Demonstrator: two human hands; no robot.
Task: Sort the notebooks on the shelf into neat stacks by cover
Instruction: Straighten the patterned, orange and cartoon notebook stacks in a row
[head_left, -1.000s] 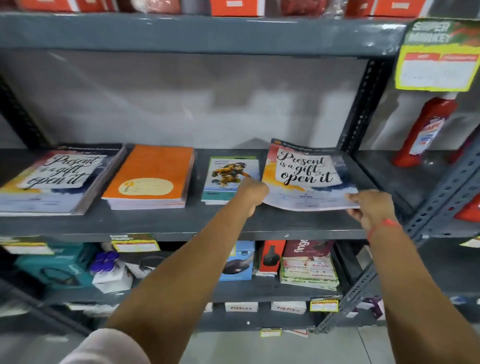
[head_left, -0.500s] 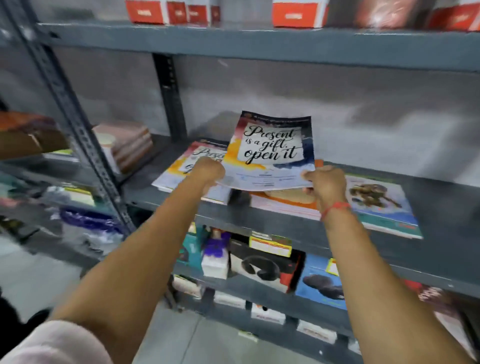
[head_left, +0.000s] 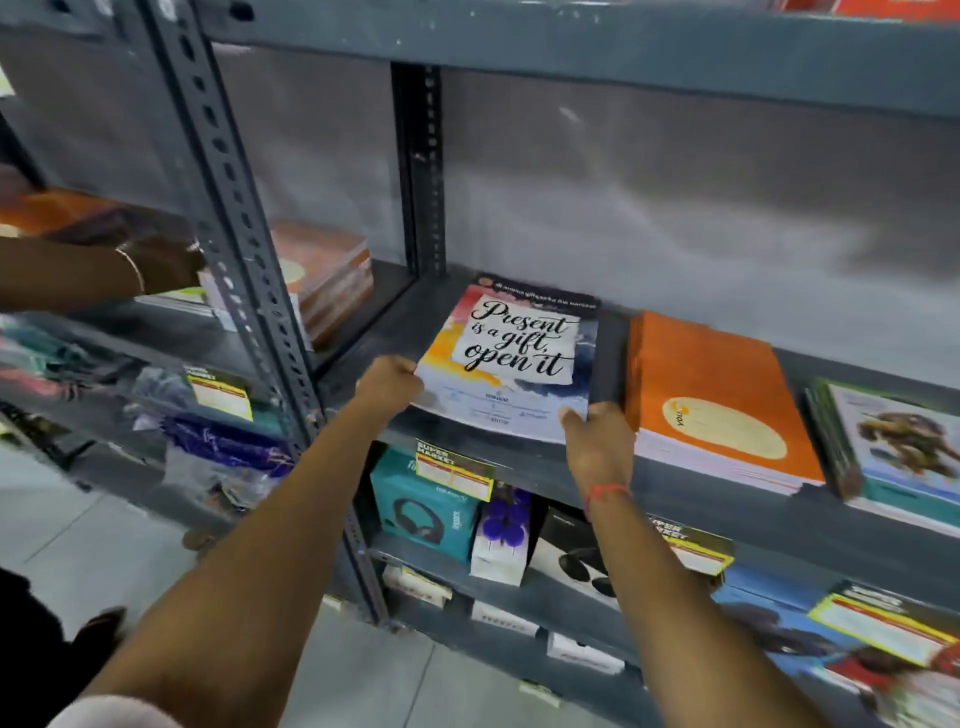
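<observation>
A notebook with the cover "Present is a gift, open it" (head_left: 514, 358) lies on top of the matching stack at the left end of the grey shelf (head_left: 519, 457). My left hand (head_left: 389, 382) grips its near left corner and my right hand (head_left: 597, 436) grips its near right corner. To the right sits a stack of orange notebooks (head_left: 717, 400). Further right is a stack with a cartoon animal cover (head_left: 904, 452), cut off by the frame edge.
A perforated steel upright (head_left: 234, 249) divides this bay from the left one, where another person's arm (head_left: 88, 275) reaches toward more orange notebooks (head_left: 322, 270). Boxed headphones (head_left: 421, 504) and price tags fill the shelf below. Another shelf runs overhead.
Both hands carried the "Present is a gift" notebook from the right end of the shelf leftward over the other stacks and set it down on the matching stack. The camera turned left.
</observation>
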